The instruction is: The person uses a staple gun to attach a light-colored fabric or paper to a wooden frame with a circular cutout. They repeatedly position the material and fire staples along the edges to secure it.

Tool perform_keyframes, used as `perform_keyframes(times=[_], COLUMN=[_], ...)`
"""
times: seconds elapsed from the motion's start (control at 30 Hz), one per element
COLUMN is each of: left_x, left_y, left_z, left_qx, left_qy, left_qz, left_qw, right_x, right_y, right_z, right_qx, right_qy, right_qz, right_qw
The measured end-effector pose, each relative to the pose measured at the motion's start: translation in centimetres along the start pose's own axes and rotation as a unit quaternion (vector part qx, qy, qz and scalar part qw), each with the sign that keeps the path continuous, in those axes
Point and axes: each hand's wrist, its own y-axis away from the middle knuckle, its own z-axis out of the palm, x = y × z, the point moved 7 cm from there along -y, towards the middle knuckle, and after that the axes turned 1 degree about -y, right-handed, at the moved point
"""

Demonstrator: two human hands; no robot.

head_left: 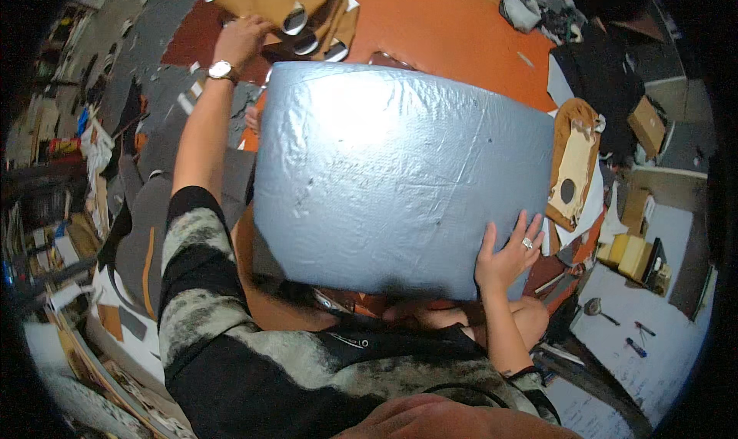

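A large foil-like silver-grey padded sheet [400, 177], wrinkled and shiny, lies across my lap and covers most of what is beneath it. My right hand [507, 258], with a ring on one finger, rests on its near right corner with fingers spread. My left hand [244, 39], wearing a watch [221, 71], reaches beyond the sheet's far left corner. Its fingers are bent at the edge of a tan leather-like piece [265, 7] with a pale backing; the fingertips are partly hidden. Below that piece lie more tan pieces [338, 31] with round holes.
Orange material [446, 24] spreads on the far side. A tan-edged panel [573, 166] with a dark hole lies right of the sheet. Farther right are a cardboard box [647, 125], a yellow block [632, 254] and small tools on a white surface [653, 339]. Grey fabric [196, 231] lies left.
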Motion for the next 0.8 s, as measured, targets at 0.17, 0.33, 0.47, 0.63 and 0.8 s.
perform_keyframes(times=[0.17,0.33,0.47,0.63,0.8], left_x=[1.1,0.5,-2.5,-1.1,6.2], left_y=[-4.4,-5.8,-4.0,1.5,6.7], left_z=[6.8,10.3,7.9,-8.9,-27.8], left_qx=[-0.002,-0.066,-0.166,0.140,0.233], left_qy=[-0.149,-0.152,0.023,0.161,0.330], left_qz=[0.098,0.074,-0.148,-0.150,-0.173], left_qw=[0.984,0.983,0.975,0.965,0.898], right_x=[0.0,0.3,0.4,-0.1,-0.4], right_y=[0.3,0.1,0.0,-0.1,0.3], right_z=[0.0,-0.2,0.1,-0.2,-0.9], right_qx=[-0.010,-0.015,-0.032,-0.020,0.015], right_qy=[-0.006,-0.010,-0.003,-0.015,-0.067], right_qz=[-0.014,-0.023,0.000,0.011,0.018], right_qw=[1.000,1.000,0.999,1.000,0.997])
